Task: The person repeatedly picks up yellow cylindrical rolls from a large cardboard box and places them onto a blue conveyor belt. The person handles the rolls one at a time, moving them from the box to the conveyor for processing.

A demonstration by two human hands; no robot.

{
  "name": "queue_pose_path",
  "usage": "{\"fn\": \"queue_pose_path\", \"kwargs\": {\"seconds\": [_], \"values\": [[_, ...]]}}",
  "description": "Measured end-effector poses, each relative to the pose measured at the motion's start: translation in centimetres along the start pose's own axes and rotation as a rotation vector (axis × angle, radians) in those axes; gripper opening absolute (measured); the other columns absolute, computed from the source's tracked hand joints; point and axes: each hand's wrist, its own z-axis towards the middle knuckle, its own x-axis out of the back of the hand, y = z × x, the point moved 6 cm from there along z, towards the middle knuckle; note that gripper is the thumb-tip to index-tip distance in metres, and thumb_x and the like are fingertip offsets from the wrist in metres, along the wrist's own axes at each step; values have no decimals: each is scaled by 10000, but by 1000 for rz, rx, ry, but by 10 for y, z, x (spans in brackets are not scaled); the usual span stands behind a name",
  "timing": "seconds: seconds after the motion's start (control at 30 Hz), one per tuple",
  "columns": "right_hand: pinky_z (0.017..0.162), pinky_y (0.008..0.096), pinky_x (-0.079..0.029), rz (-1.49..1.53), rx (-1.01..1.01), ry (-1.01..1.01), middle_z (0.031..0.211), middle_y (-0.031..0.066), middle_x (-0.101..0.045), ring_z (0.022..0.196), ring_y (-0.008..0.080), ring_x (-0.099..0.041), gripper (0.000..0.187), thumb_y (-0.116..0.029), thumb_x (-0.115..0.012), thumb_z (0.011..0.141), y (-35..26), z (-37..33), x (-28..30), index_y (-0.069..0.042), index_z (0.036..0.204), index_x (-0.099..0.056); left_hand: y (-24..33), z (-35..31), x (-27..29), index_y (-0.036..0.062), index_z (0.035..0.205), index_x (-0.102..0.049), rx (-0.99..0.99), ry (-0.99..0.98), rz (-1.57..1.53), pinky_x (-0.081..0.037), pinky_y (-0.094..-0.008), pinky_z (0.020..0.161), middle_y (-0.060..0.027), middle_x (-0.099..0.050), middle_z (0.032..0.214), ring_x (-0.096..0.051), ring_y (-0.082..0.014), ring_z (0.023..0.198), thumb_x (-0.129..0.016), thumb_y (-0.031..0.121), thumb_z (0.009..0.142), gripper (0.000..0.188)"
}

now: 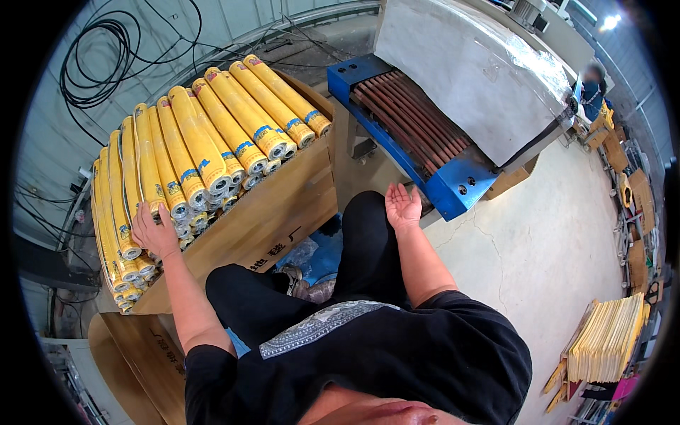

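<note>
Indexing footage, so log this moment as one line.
left hand: on yellow plastic-wrapped rolls | right hand: empty, palm up, near blue-framed brown-roller machine

Factory workshop with roller machine [418, 122]

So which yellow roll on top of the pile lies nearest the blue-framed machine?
The rightmost roll of the top layer, farthest from the left hand; every other top roll lies farther left.

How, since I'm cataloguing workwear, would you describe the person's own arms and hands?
The left hand and right hand are ungloved. Both forearms are bare, with no watch or bracelet visible at the wrists. The short sleeves are black and look plain. No cables or markings show on the arms.
</note>
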Motion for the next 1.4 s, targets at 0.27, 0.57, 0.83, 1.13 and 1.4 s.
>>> {"fn": "queue_pose_path", "kwargs": {"seconds": [0.27,0.57,0.83,1.13,1.4], "values": [[903,401,-492,-2,0,-3,1074,215,-534,991,309,-561,488,-368,-574,902,0,0,1,72,1094,-483,-1,-1,1,108,1170,-598,-5,14,-14,-288,-422,1021,-26,-600,1223,-497,-216,1155,-599,387,865,414],[928,409,-475,-13,0,-22,1107,220,-516,1012,315,-552,535,-370,-573,905,-2,2,3,84,1154,-439,3,1,6,102,1145,-606,5,12,-37,-291,-427,1014,-27,-602,1219,-502,-223,1146,-599,377,865,393],[917,414,-492,0,9,-6,1088,234,-545,1002,325,-568,502,-350,-579,895,-2,2,3,98,1099,-480,5,2,7,101,1136,-615,-1,31,-13,-301,-418,991,-20,-609,1211,-512,-216,1134,-613,366,851,389],[922,419,-491,19,-2,0,1091,237,-542,997,327,-570,509,-348,-590,892,-1,3,3,100,1105,-476,2,2,6,114,1134,-622,-3,41,9,-296,-416,1001,-8,-610,1211,-509,-209,1136,-626,366,842,385],[917,418,-494,14,-3,-6,1084,238,-544,991,327,-572,502,-341,-598,886,-1,6,5,97,1102,-479,4,1,6,116,1137,-618,-6,40,7,-298,-417,1003,-8,-611,1209,-511,-209,1133,-626,362,842,384]]}}
